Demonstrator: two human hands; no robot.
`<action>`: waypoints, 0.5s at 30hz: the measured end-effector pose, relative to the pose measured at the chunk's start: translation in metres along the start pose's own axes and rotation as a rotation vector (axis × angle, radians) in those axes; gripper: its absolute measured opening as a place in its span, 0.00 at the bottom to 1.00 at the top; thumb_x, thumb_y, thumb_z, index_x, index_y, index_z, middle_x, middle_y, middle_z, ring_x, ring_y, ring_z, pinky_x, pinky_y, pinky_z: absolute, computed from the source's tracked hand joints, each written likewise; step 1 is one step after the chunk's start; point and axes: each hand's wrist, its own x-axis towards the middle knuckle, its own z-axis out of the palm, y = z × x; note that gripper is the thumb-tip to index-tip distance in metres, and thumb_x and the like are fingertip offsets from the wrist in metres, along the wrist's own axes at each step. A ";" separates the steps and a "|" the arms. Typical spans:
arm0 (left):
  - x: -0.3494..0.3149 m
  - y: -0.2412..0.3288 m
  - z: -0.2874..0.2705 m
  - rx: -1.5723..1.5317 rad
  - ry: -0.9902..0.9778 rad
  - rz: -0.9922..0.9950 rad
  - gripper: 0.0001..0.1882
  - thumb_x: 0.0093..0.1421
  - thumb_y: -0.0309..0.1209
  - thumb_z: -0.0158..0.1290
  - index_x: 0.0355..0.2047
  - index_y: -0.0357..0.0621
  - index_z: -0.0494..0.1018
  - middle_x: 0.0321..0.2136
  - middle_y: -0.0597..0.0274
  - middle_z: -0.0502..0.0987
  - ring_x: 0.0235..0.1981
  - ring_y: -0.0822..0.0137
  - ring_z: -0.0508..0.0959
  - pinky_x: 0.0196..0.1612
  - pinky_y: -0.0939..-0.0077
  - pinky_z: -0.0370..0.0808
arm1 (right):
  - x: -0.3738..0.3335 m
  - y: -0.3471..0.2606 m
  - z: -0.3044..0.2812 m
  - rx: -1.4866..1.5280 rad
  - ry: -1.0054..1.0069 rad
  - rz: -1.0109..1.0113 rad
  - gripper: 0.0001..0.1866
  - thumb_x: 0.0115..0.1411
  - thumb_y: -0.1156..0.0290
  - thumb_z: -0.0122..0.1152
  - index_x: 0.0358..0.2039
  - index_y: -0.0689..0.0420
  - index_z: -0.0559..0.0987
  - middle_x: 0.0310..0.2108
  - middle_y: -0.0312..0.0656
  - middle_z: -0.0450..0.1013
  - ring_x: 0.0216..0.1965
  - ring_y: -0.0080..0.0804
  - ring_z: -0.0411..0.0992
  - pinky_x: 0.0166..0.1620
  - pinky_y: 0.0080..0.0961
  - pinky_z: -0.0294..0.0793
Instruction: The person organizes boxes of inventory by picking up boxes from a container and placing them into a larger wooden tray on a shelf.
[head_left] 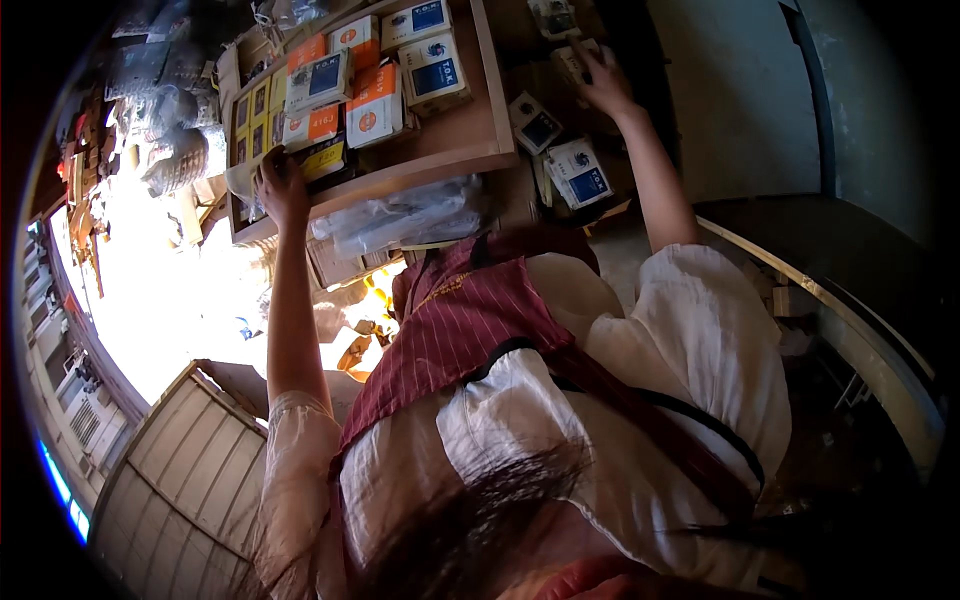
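A shallow wooden tray [420, 182] lies at the upper middle, holding several small boxes. Among them are white-and-blue boxes [436, 72], orange-and-white boxes [376, 105] and yellow ones [322, 162]. My left hand [283, 188] is at the tray's near left corner, its fingers curled over the rim beside the yellow boxes and a bit of clear plastic. To the right of the tray, my right hand [606, 84] reaches far out, fingers bent round a small pale box [574, 64] in the shade. Nearer to me sit two more white-and-blue boxes [580, 172], [536, 122].
Clear plastic bags [400, 215] lie under the tray's near edge. Plastic-wrapped goods [170, 110] are stacked at the far left, beside a brightly sunlit patch. A slatted panel [190, 470] stands at lower left. On the right are a pale wall [740, 110] and a long ledge [800, 280].
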 end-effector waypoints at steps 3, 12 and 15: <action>0.002 0.006 -0.002 -0.041 -0.063 -0.022 0.18 0.60 0.35 0.54 0.50 0.44 0.72 0.39 0.54 0.78 0.43 0.52 0.74 0.49 0.57 0.68 | -0.012 0.017 0.069 -0.299 -0.084 0.043 0.39 0.60 0.55 0.57 0.70 0.40 0.53 0.65 0.56 0.54 0.62 0.64 0.57 0.59 0.59 0.63; 0.004 0.011 -0.002 -0.089 -0.031 -0.062 0.18 0.60 0.35 0.53 0.49 0.44 0.71 0.39 0.52 0.78 0.42 0.49 0.74 0.49 0.55 0.68 | -0.047 -0.086 0.112 0.459 0.031 -0.028 0.39 0.65 0.55 0.50 0.71 0.53 0.47 0.66 0.56 0.53 0.64 0.56 0.55 0.58 0.59 0.62; 0.010 0.009 -0.001 -0.095 -0.018 -0.044 0.17 0.59 0.35 0.53 0.48 0.44 0.72 0.39 0.52 0.78 0.42 0.47 0.74 0.48 0.53 0.68 | -0.025 -0.075 0.121 -0.249 -0.558 -0.112 0.39 0.61 0.52 0.56 0.69 0.51 0.55 0.65 0.56 0.56 0.62 0.56 0.60 0.54 0.51 0.68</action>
